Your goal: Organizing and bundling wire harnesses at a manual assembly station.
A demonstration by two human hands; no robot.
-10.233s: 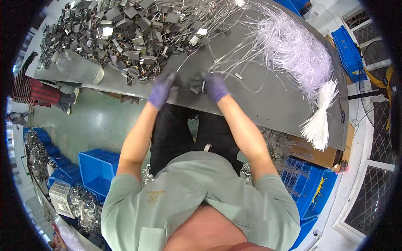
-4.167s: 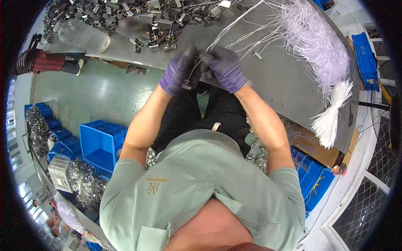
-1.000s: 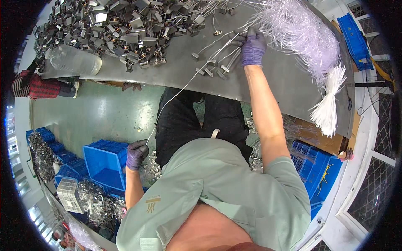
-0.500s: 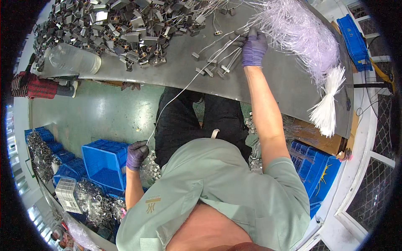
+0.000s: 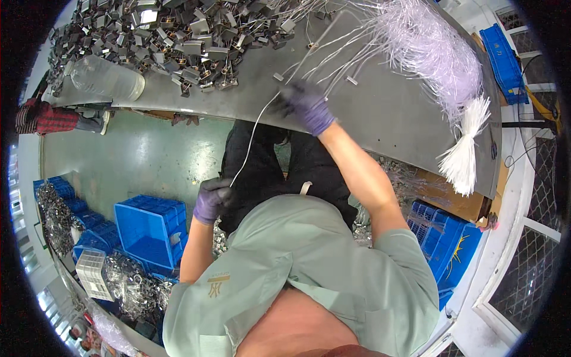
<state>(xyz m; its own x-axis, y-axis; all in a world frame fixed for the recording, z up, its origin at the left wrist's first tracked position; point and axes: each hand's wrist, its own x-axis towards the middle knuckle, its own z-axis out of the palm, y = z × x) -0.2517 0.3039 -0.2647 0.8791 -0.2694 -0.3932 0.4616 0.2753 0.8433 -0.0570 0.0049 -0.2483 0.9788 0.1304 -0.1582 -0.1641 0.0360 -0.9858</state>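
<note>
Both my hands wear purple gloves. My left hand (image 5: 212, 199) is low beside my left thigh, closed on the lower end of a thin white wire (image 5: 250, 140) that runs up to the table edge. At the near edge of the grey metal table (image 5: 380, 113), my right hand (image 5: 307, 105) is blurred and closed over the wire's upper end, among several loose white wires (image 5: 333, 56). A heap of small grey metal parts (image 5: 166, 30) covers the far left of the table.
A fluffy mass of white strands (image 5: 431, 50) and a bundle of white ties (image 5: 464, 152) lie at the table's right. A clear plastic bottle (image 5: 107, 80) lies at the left edge. Blue crates (image 5: 151, 229) and bagged metal parts (image 5: 128, 285) stand on the green floor; more blue crates (image 5: 446, 244) stand right.
My right hand has drawn back from the wire pile to the table's near edge, pulling a wire. My left hand has risen slightly toward my thigh.
</note>
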